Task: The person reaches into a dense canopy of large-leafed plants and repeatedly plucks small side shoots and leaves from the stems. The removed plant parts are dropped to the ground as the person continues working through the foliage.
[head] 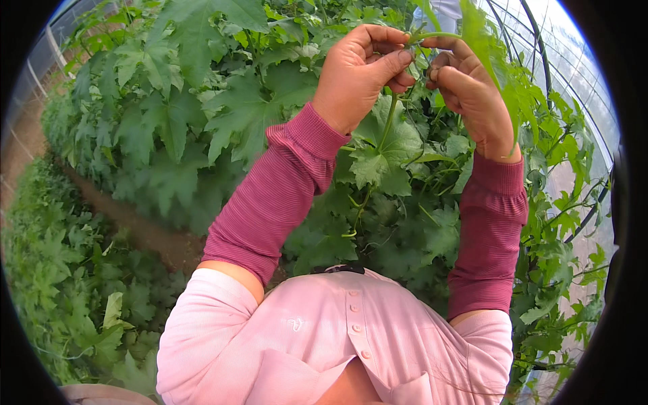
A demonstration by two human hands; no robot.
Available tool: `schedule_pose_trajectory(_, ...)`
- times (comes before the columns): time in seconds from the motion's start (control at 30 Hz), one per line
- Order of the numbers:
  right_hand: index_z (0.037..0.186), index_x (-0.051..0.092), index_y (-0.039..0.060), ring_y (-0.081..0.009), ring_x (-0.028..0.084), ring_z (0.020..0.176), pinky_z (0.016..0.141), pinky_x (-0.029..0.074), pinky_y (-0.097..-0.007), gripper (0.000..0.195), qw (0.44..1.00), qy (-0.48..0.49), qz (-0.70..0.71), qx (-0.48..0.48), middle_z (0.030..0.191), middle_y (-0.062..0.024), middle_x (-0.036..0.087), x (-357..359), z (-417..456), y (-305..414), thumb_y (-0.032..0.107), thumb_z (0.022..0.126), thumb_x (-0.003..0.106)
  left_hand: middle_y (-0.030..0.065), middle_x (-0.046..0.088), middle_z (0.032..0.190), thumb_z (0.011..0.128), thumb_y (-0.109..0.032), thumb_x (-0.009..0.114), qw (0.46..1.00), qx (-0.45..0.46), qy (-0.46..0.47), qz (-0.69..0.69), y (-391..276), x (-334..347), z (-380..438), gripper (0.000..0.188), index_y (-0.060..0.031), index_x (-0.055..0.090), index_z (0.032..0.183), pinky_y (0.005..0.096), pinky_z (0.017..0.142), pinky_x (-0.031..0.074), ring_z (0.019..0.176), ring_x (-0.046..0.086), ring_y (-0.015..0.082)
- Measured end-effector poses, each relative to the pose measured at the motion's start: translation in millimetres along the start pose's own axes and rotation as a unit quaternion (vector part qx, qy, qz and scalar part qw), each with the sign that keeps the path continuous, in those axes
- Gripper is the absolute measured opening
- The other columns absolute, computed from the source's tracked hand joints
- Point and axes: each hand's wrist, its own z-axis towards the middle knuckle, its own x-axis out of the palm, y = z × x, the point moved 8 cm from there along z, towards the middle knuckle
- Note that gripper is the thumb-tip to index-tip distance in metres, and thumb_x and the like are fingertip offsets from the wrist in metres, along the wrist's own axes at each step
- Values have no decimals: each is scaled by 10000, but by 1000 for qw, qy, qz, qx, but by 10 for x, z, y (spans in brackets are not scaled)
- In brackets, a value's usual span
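Observation:
High in the view, my left hand [367, 71] pinches a green vine stem [416, 38] near a leaf joint, between thumb and fingers. Close by on the right is my right hand [467, 83], its index finger stretched up against the leaf stalk [443, 35]. The right thumb meets the curled fingers; whether a thin strand lies between them cannot be made out. Below the hands the stem [389, 121] runs down to a broad lobed leaf [387, 149]. A large leaf [481, 43], seen edge-on, hangs in front of the right hand.
Dense lobed foliage [172, 116] fills the left and middle. A strip of bare soil [136, 217] separates it from another plant row [55, 273]. On the right, climbing vines [562, 217] grow along the greenhouse frame [541, 50]. Pale blue cloth [445, 20] shows behind the leaves.

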Motion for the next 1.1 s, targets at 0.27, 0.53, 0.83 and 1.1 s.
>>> schedule_pose_trajectory(0.27, 1101, 449, 33, -48, 473, 692, 470, 288, -153, 284, 984, -168, 52, -11, 869, -12, 503, -289, -565, -268, -17, 825, 489, 63, 547, 916, 869, -18, 564, 971, -141, -92, 169, 1487, -308, -1585, 209, -4, 502, 1069, 257, 724, 454, 810, 548, 141)
schedule_pose_trajectory(0.53, 1058, 471, 10, -39, 469, 649, 508, 354, -170, 200, 996, -24, 82, 17, 928, -42, 559, 363, -825, -396, -17, 863, 505, 106, 586, 1018, 863, -21, 508, 972, -193, -29, 131, 1998, -96, -1443, 279, 22, 501, 1138, 301, 791, 472, 919, 572, 216)
schedule_pose_trajectory(0.83, 1031, 466, 4, -104, 524, 748, 676, 459, -240, 175, 986, -104, 34, 128, 951, -41, 528, 473, -1304, -1444, -25, 859, 475, 56, 598, 1021, 930, -104, 441, 922, -318, -81, -204, 2067, -127, -1399, 171, -71, 507, 1084, 255, 571, 439, 819, 614, 144)
schedule_pose_trajectory(1.1, 1309, 391, -22, -118, 539, 911, 700, 463, -241, 467, 968, -183, 124, 122, 1166, -123, 531, 306, -1394, -1696, -16, 850, 475, 92, 600, 1015, 958, -224, 434, 928, -304, -83, -200, 1930, -150, -1424, 211, -66, 513, 1075, 260, 576, 411, 794, 620, 186)
